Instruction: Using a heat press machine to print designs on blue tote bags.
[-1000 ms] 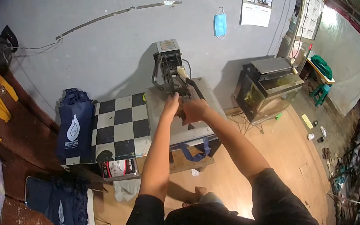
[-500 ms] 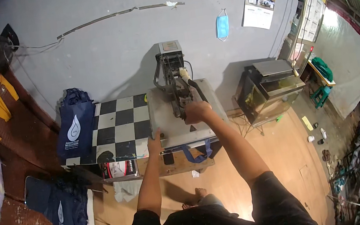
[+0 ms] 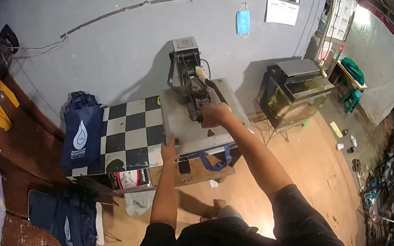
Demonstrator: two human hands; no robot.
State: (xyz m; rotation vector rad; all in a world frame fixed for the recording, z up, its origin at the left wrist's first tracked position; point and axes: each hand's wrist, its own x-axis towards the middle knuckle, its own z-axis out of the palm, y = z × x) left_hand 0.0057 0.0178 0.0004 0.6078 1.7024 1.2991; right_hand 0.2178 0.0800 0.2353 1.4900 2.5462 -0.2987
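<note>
A heat press [image 3: 177, 110] with a wide grey plate stands on a table against the wall. My right hand [image 3: 217, 115] is closed around the end of its lever handle, over the middle of the plate. At the plate's front left corner, my left hand [image 3: 169, 151] grips the edge, thumb up; its other fingers are partly hidden. Below the plate's front edge hangs a dark blue strap loop [image 3: 211, 163], coming from under the press. What lies beneath the plate is hidden.
Dark blue bags [image 3: 78, 139] are stacked on the checkered tabletop [image 3: 128, 137] at the left. More blue bags [image 3: 68, 226] lie lower left. A glass tank [image 3: 295, 89] stands to the right of the press. A phone-like black object [image 3: 184, 167] sits on the shelf below.
The view has shifted slightly, so the scene sits a little higher. Both hands keep their places on the press, with the right still on the handle.
</note>
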